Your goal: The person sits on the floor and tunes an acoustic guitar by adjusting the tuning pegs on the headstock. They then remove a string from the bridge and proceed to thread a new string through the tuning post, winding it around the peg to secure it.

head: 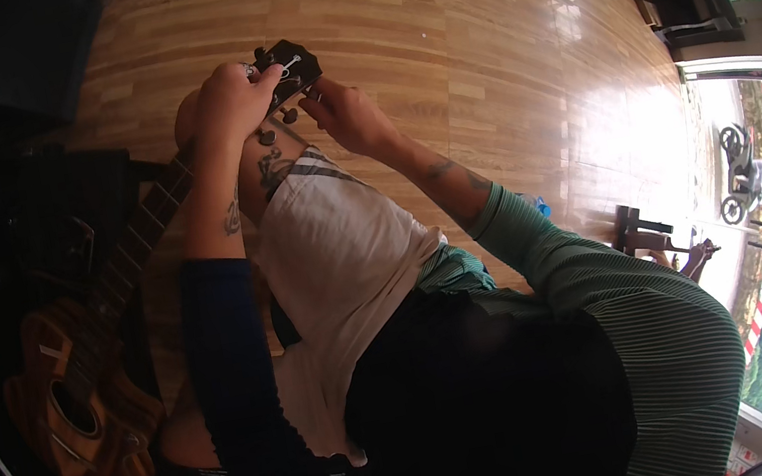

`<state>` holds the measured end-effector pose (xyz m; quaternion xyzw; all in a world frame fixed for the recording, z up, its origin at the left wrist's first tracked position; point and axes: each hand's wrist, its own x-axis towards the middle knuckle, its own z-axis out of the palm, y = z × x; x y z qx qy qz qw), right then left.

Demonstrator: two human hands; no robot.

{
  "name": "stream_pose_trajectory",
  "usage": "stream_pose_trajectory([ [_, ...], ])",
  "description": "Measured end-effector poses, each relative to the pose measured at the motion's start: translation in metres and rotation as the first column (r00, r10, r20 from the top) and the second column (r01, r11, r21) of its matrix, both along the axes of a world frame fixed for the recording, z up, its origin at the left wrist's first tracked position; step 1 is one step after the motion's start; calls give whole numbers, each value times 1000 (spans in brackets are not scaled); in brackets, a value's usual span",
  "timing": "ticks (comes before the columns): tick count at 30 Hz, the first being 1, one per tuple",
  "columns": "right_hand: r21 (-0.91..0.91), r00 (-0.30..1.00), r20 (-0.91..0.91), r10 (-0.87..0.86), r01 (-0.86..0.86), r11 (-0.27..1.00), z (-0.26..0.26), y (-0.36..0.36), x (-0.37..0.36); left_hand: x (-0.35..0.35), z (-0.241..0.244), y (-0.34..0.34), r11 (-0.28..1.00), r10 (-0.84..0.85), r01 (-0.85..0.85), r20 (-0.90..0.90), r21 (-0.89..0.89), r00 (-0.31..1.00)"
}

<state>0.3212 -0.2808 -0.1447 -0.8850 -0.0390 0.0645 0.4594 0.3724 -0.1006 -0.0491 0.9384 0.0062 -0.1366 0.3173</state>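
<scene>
A brown wooden acoustic guitar point(132, 442) slants from the lower left to the upper middle, its body low and its black headstock point(305, 58) raised over my bare knee. My left hand point(232, 104) wraps the headstock near the nut, with the thumb on its front face beside a pale inlay. From the other side, my right hand point(353, 115) has its fingertips closed at a tuning peg point(312, 94) near the headstock's tip; the fingers partly cover it. Two more tuning pegs, a nearer one point(266, 137) and another point(289, 115), stick out below the edge. Frets show along the dark fretboard point(147, 220).
Glossy wood-look flooring point(420, 19) spreads ahead and to the right. Dark furniture or cases point(13, 72) stand at the left. A bottle with a blue cap point(542, 207) and a brown wooden object point(641, 236) are on the right, before a glass doorway; outside is a motorbike point(737, 174).
</scene>
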Motion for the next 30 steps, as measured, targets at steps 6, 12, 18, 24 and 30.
stream_pose_trajectory([
  [6, 798, 678, -590, 439, 410, 441, -33, -15, 4, 0, -17, 4, 997, -2, -9, 144, 74, 990],
  [12, 821, 691, -571, 443, 483, 304, -25, -8, -3, 8, -35, 17, 997, -64, 57, 134, 52, 989],
  [18, 305, 986, -164, 22, 30, 952, -8, -8, -3, 12, -37, 22, 993, -105, 99, 92, 67, 990],
  [24, 428, 894, -447, 37, 177, 886, -10, -16, 4, 10, -32, 22, 993, -109, 106, 56, 51, 992],
  [30, 547, 935, -343, 95, 117, 829, -28, -13, 2, 6, -30, 18, 993, -104, 111, 160, -36, 982],
])
